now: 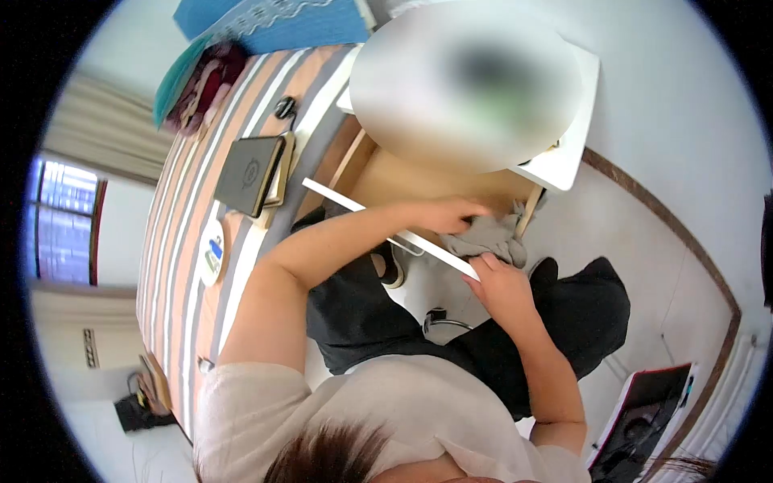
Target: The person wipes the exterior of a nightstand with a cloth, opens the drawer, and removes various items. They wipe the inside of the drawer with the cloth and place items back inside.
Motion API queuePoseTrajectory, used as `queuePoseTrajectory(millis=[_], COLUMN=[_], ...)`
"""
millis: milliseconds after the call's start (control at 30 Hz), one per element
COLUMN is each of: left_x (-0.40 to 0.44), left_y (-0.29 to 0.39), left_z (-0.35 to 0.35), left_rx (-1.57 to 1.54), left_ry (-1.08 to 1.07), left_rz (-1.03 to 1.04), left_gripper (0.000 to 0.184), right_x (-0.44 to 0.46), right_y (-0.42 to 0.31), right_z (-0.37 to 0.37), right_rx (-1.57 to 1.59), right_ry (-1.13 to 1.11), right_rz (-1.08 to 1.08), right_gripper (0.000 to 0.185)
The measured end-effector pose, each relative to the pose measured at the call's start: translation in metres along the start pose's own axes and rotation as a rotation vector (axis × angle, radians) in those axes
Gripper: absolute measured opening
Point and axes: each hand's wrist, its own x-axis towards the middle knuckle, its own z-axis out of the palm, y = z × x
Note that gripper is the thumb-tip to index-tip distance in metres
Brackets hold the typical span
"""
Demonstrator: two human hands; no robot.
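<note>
A drawer (pixel 403 179) of light wood with a white front stands pulled out toward my lap. My left hand (pixel 451 216) reaches over the front into the drawer, its fingers bent against a crumpled grey cloth (pixel 491 239). The cloth lies bunched in the drawer's near right corner, partly over its side wall. At the right end of the drawer front, my right hand (pixel 499 290) has its fingers closed on the cloth's lower edge, close against the white panel. Both hands' fingertips are partly hidden by folds.
A white cabinet top (pixel 568 165) lies beyond the drawer, mostly blurred. On the striped bed (pixel 189 266) to the left are dark notebooks (pixel 251 173), a small white tray (pixel 211 278) and a black round object (pixel 284 107). My knees flank the drawer. A dark-screened device (pixel 640 423) stands lower right.
</note>
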Motion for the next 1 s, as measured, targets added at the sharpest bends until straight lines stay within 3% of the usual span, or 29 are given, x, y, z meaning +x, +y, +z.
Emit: queuePoseTrajectory(millis=[33,100,167,200,233,267,333,433,533,567,667,767,867,967,1000], left_x=[-0.016,-0.052,-0.093,-0.113,-0.135,-0.152,-0.182,-0.195,-0.183,-0.176,-0.161,-0.138,-0.121,-0.127,-0.126], left_y=[-0.001,-0.013,-0.057,-0.043,-0.056,-0.046,-0.041,-0.056,-0.065,-0.075,-0.107,-0.117,-0.119,-0.124,-0.12], left_z=[-0.012,-0.036,-0.056,-0.066,-0.075,-0.077,-0.084,-0.073,-0.085,-0.087,-0.093,-0.101,-0.102,-0.094,-0.092], left_rx=[-0.057,-0.294,0.176,0.184,0.401,0.248,0.351,0.47,0.572,0.605,0.639,0.589,0.487,0.925,0.954], left_ry=[-0.023,0.238,0.574,0.703,0.815,0.931,0.864,0.515,0.466,0.481,0.609,0.878,0.875,0.513,0.502], left_rz=[-0.101,-0.327,-0.118,-0.177,-0.145,-0.296,-0.397,-0.688,-0.673,-0.724,-0.623,-0.361,-0.357,-0.267,-0.285], left_gripper=[0.057,0.054,0.049,0.045,0.044,0.042,0.042,0.047,0.056,0.05,0.043,0.035,0.04,0.053,0.058], right_x=[0.0,0.0,0.0,0.0,0.0,0.001,0.002,0.004,0.005,0.005,0.007,0.008,0.008,0.008,0.008], right_y=[0.0,-0.003,-0.005,-0.005,-0.004,-0.003,-0.004,-0.003,-0.006,-0.005,-0.006,-0.003,-0.003,-0.002,-0.003], right_z=[-0.002,-0.005,-0.006,-0.005,-0.004,-0.002,-0.001,0.001,0.001,-0.001,0.0,0.0,-0.002,-0.002,-0.001], right_rx=[-0.018,-0.043,-0.062,-0.061,-0.058,-0.053,-0.065,-0.069,-0.093,-0.109,-0.088,-0.104,-0.117,-0.106,-0.092], right_ry=[0.016,0.006,-0.045,-0.026,-0.008,0.009,0.016,0.025,0.01,0.001,0.009,0.025,-0.001,0.01,0.017], right_rz=[-0.002,0.022,0.062,0.048,0.036,0.024,0.027,0.011,0.006,0.005,0.026,0.005,0.018,0.006,0.0], right_gripper=[0.022,0.023,0.024,0.024,0.024,0.023,0.024,0.024,0.024,0.024,0.023,0.024,0.024,0.023,0.023])
